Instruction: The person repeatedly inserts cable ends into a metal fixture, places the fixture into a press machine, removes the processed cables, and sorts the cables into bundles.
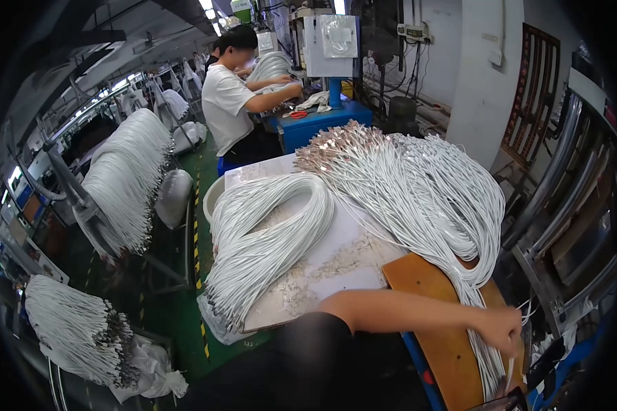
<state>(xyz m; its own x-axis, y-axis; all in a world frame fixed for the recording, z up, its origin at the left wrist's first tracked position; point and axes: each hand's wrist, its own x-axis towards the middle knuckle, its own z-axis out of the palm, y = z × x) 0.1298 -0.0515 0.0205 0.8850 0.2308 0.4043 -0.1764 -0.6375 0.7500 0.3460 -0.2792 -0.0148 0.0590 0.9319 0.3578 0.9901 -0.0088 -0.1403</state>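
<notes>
My left hand (502, 330) reaches across to the lower right, its fingers closed in a pinch. A thin white cable seems to hang down from the fingertips. Under my wrist, a bundle of white cables (474, 294) runs over an orange-brown board (435, 329) toward the bottom edge. These cables come from a large heap (418, 185) with copper-coloured and silvery ends on the table. Left of that heap lies a looped bundle of white cables (267, 233). My right hand is out of view.
The worn white tabletop (349, 264) carries the bundles. A metal-framed machine (562, 226) stands at the right. More cables hang on racks (127, 178) at the left. Beyond the table, a person in a white shirt (225, 99) works at a blue bench (329, 123).
</notes>
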